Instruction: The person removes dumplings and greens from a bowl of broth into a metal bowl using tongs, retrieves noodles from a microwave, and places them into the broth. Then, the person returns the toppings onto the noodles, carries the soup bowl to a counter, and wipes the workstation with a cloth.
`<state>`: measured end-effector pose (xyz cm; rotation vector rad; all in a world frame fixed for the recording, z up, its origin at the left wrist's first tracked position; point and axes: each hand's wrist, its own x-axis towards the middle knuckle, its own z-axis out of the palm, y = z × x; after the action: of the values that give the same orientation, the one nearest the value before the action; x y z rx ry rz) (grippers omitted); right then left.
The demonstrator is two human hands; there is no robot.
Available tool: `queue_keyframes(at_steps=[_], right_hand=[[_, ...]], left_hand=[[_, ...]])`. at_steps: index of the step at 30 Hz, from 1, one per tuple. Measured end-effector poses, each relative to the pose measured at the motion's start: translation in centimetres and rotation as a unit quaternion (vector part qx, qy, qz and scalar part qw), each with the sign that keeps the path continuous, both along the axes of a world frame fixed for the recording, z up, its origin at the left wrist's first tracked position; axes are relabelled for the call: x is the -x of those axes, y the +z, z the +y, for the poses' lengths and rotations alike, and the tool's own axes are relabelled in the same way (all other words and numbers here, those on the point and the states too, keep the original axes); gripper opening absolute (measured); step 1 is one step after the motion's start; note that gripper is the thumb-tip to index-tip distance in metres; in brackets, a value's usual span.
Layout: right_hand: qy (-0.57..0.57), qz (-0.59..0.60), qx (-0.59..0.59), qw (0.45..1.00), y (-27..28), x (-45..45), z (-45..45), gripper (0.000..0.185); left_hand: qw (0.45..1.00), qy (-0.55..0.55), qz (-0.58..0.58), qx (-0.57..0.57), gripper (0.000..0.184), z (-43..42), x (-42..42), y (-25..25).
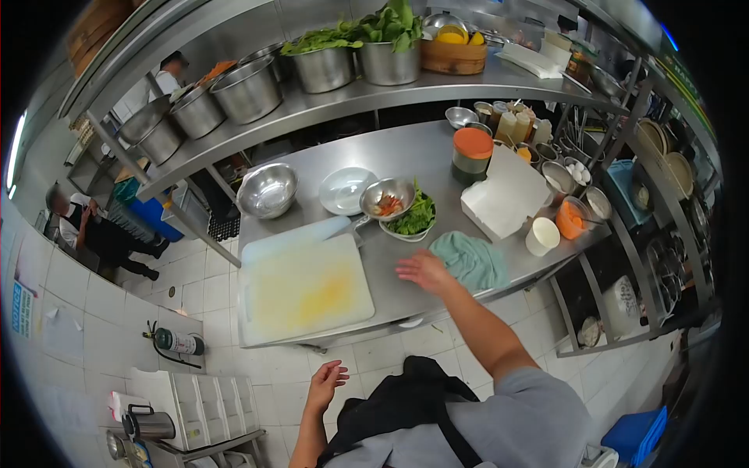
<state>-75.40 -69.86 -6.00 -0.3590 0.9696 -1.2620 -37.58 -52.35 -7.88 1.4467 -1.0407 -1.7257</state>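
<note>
My right hand reaches over the steel table, palm down with its fingers stretched out, and holds nothing. Just right of it lies a crumpled green cloth. Beyond the hand, a bowl of green leaves stands beside a small metal pan holding reddish chopped pieces. My left hand hangs in the air in front of the table edge, its fingers loosely bent and apart, with nothing in it. The nearest thing on the table to it is a white cutting board with yellow stains.
A metal bowl and a pale plate stand behind the board. An orange-lidded container, a white box and a white cup are at right. An overhead shelf carries pots. Another person is at far left.
</note>
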Motion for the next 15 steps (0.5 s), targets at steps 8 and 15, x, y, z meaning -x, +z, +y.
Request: queue_keyframes(at_steps=[8, 15], right_hand=[[-0.178, -0.117, 0.029, 0.977, -4.4, -1.3, -8.1, 0.031], [-0.271, -0.012, -0.031, 0.962, -1.2, 2.1, -12.3, 0.042]], left_hand=[[0.997, 0.043, -0.052, 0.034, 0.028, -4.1, -0.7, 3.4], [0.995, 0.082, -0.028, 0.049, 0.027, -8.6, -1.6, 3.4]])
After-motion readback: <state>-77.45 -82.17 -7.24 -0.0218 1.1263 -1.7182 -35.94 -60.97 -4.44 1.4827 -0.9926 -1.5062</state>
